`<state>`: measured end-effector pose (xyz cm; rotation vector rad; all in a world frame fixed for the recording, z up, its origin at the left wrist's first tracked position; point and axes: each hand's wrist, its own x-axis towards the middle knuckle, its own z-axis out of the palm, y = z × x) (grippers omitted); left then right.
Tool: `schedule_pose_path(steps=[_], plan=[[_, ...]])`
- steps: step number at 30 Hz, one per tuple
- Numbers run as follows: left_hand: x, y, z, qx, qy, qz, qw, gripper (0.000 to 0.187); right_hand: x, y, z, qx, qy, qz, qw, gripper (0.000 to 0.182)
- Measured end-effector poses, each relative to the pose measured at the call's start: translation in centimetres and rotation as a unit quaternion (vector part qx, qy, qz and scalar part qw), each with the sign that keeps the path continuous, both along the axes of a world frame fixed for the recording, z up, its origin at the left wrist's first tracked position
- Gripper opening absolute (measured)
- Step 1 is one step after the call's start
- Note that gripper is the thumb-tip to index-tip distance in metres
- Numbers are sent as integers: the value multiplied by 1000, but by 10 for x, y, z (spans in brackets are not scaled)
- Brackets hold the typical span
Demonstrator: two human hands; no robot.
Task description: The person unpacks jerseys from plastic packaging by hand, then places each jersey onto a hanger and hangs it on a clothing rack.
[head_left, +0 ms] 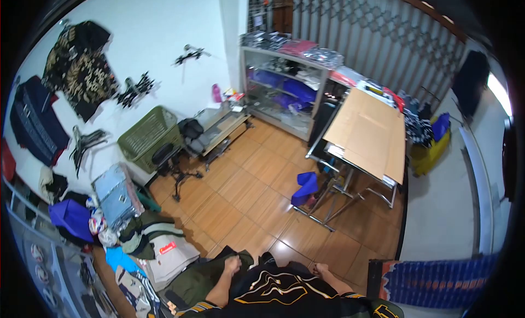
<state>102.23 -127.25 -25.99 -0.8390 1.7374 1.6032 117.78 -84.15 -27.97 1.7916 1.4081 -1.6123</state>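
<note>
My left hand (233, 264) is closed on a dark olive-green garment (199, 279) spread at my left side. Out to the right, beyond the edge of the black patterned shirt I wear (279, 288), my right hand (322, 270) has its fingers curled in; I cannot tell what, if anything, it holds. Left of the olive garment lies a beige garment with a red label (172, 258). Behind that are folded green and grey clothes (147, 233), with a bright blue cloth (123, 260) beside them.
An ironing-board-like stand topped with a cardboard sheet (366, 132) is ahead right, a purple cloth (304, 188) by its legs. A glass cabinet (281, 91), green basket (150, 137), office chair (174, 162) and blue-grey box (116, 192) stand around the tiled floor (240, 181).
</note>
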Motion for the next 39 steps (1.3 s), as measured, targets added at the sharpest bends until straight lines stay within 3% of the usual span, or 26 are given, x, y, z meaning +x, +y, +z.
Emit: schedule_pose_path(steps=[6, 11, 13, 17, 19, 23, 26, 31, 33, 34, 36, 39], plan=[[-70, -2, 33, -13, 67, 71, 995, 23, -123, -24, 25, 38, 23, 135, 990, 20], [-63, -14, 24, -18, 59, 157, 986, 23, -230, -37, 20, 35, -15, 301, 953, 32], [-56, -18, 22, -19, 33, 189, 981, 24, -276, -49, 19, 53, -22, 306, 950, 25], [-46, -33, 1, -48, -10, 265, 963, 21, -357, -73, 8, 35, -8, 367, 930, 31], [-34, -42, -32, 5, -19, 358, 934, 18, -399, -87, 15, -12, -25, 427, 904, 41], [-50, -41, -5, -12, -106, 461, 881, 11, -484, -108, -23, -40, -2, 484, 874, 43], [-72, -40, 7, -17, -130, 521, 843, 9, -545, -142, -8, -44, 13, 496, 867, 43], [-109, -34, -1, 9, -45, 617, 786, 11, -630, -201, -15, -6, 58, 606, 794, 41], [-120, -35, -13, -14, 6, 621, 783, 12, -654, -239, -6, 37, 130, 629, 765, 34], [-125, -36, -8, -48, -23, 589, 806, 23, -666, -254, -7, 36, 128, 639, 757, 34], [-132, -42, -7, -73, -51, 586, 805, 22, -684, -286, -11, 32, 183, 721, 668, 29], [-130, -47, -19, -93, -81, 603, 788, 19, -695, -330, -47, -15, 164, 725, 668, 27]])
